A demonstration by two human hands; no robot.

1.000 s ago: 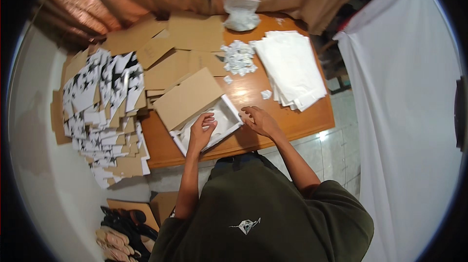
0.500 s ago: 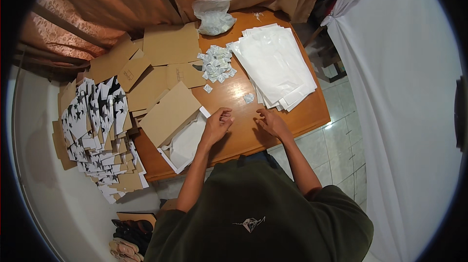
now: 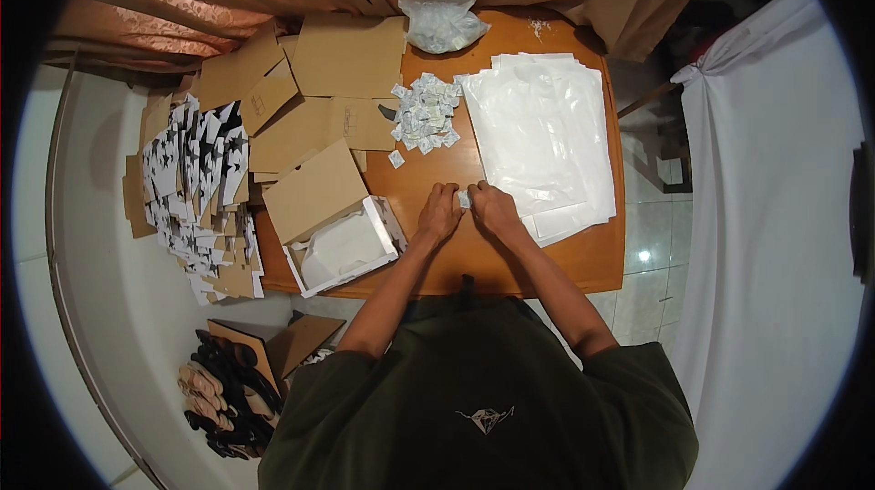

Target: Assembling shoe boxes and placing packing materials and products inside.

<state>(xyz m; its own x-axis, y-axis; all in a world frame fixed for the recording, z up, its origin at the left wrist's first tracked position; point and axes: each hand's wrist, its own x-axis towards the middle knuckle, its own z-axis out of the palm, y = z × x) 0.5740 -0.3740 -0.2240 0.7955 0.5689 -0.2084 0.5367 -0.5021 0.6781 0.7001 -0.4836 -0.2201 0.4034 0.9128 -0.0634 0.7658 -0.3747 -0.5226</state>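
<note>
Between my two hands, over the front of the wooden table, is a small pale sachet (image 3: 465, 199). My left hand (image 3: 441, 212) has its fingers closed on the sachet's left side. From the other side my right hand (image 3: 496, 209) pinches it too; both sets of fingertips partly cover it. Left of my left hand stands a cardboard box (image 3: 384, 224) with its lid raised and white tissue paper (image 3: 342, 248) inside. Farther off lies a heap of similar sachets (image 3: 427, 112), with one single sachet (image 3: 396, 159) apart from it.
White sheets (image 3: 538, 130) lie stacked on the table's right side. A clear plastic bag (image 3: 444, 23) stands at the back. Flat brown cardboard (image 3: 351, 57) and star-printed card pieces (image 3: 196, 180) crowd the left. Shoes (image 3: 223, 390) sit low at the left, beyond the table (image 3: 437, 271).
Both hands have come together and closed on the sachet that lay loose on the table. The view has shifted, so the table things appear displaced.
</note>
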